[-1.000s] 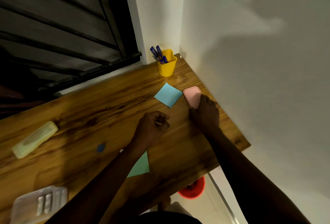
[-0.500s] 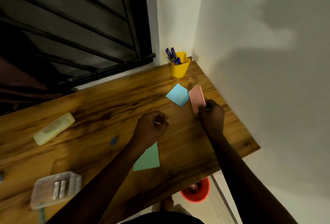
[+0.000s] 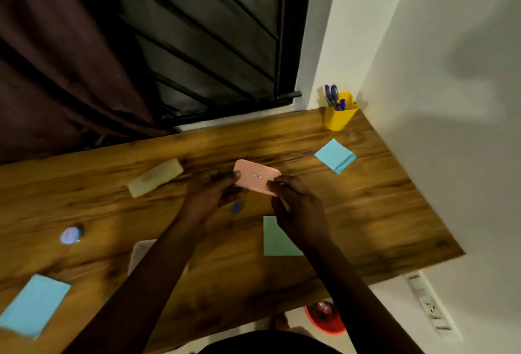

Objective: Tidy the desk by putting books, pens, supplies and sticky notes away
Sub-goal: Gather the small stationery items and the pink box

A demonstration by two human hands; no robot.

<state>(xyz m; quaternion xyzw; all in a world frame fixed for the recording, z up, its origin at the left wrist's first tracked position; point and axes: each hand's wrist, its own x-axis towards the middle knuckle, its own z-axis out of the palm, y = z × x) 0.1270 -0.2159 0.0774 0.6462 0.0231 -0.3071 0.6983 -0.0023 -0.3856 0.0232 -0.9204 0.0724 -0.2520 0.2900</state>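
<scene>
A small pink case [image 3: 256, 176] with a tiny label is held above the middle of the wooden desk [image 3: 380, 207]. My left hand [image 3: 210, 195] grips its left end and my right hand [image 3: 296, 207] grips its right end. A blue sticky note pad [image 3: 335, 155] lies at the far right. Under my right wrist a green sticky pad [image 3: 275, 241] shows in part. A yellow cup [image 3: 338, 115] with blue pens stands in the back right corner.
A pale yellow case [image 3: 155, 177] lies left of my hands. A small blue piece [image 3: 236, 207], a round bluish item [image 3: 70, 235], a clear box [image 3: 139, 255] partly behind my left arm and a blue pad [image 3: 33, 304] sit nearer me. The wall borders the right; a red bucket [image 3: 328, 320] stands below.
My right hand lifted the pink case from near the wall and brought it left to mid-desk. My left hand came up and took its other end. The view swung left.
</scene>
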